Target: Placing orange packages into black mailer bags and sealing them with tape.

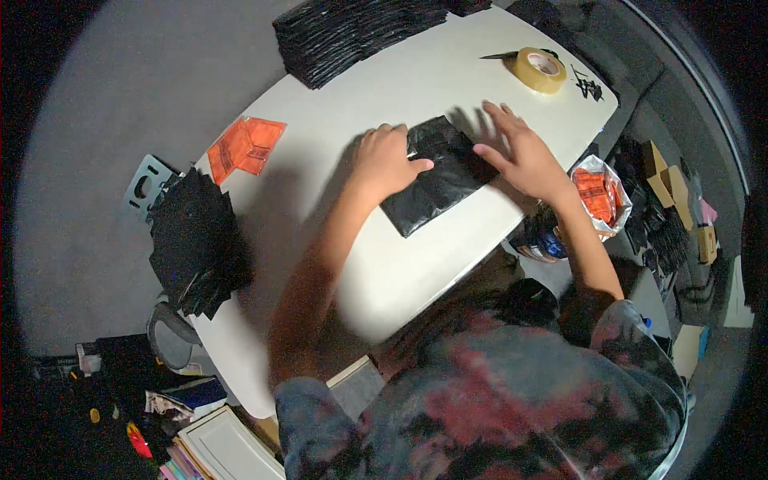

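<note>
The white table [384, 296] is the largest item and serves as the work surface. A long stack of black packages [352, 36] stands along its far edge. A smaller pile of black packages [196, 240] lies at the left end of the table. The black plastic packet [432, 196] lies flat on the tabletop between the two hands, set at an angle, its surface creased and glossy. The left hand [386, 160] is at the packet's left side: fingers bent near the far corner, thumb extended over the film; whether it pinches the film cannot be determined. The right hand [524, 160] is spread, thumb apart from the fingers, at the packet's right end; contact cannot be confirmed. A silver-rimmed bag [623, 218] holding orange packets [594, 194] stands beyond the table's right-hand edge, near the right forearm. Orange wrapped goods [248, 148] lie at the left table edge. The tape roll [528, 74] rests near the far right corner, between a dark pointed tool [500, 57] and small black scraps [590, 86].
</note>
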Demonstrator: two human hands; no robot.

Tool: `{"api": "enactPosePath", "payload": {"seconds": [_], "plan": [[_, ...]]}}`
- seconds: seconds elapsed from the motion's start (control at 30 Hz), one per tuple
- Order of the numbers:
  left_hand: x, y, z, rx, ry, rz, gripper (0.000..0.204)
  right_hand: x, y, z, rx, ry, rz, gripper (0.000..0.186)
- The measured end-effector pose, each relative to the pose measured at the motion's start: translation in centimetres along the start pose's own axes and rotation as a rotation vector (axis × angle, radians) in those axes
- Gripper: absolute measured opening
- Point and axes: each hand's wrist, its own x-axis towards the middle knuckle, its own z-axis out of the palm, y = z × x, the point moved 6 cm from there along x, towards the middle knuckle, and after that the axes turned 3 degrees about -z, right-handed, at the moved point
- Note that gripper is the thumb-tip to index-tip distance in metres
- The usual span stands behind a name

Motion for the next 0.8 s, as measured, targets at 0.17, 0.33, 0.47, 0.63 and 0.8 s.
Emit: {"api": "enactPosePath", "payload": {"seconds": [0.17, 0.33, 0.47, 0.63, 0.8], "plan": [[2.1, -3.2, 0.7, -0.601, -0.144, -0.003, 0.052, -1.6, 1.0, 0.8, 0.541, 0.224, 0.269, 0.076], [1.9, -1.1, -2.3, -1.279, 0.066, 0.085, 0.042, 0.4, -0.5, 1.5, 1.104, 0.209, 0.401, 0.06], [0.7, 0.6, -5.8, -1.32, 0.036, 0.213, 0.045, 2.4, -0.6, -0.5, 1.203, 0.268, 0.195, 0.033], [-0.7, -0.7, -8.6, -1.213, -0.005, 0.165, 0.023, 2.3, -3.0, -2.6, 1.189, 0.181, 0.249, 0.024], [-0.6, -2.4, -7.2, -1.122, -0.14, 0.098, 0.029, 3.0, -2.4, -0.4, 1.142, 0.049, 0.283, 0.019]]}}
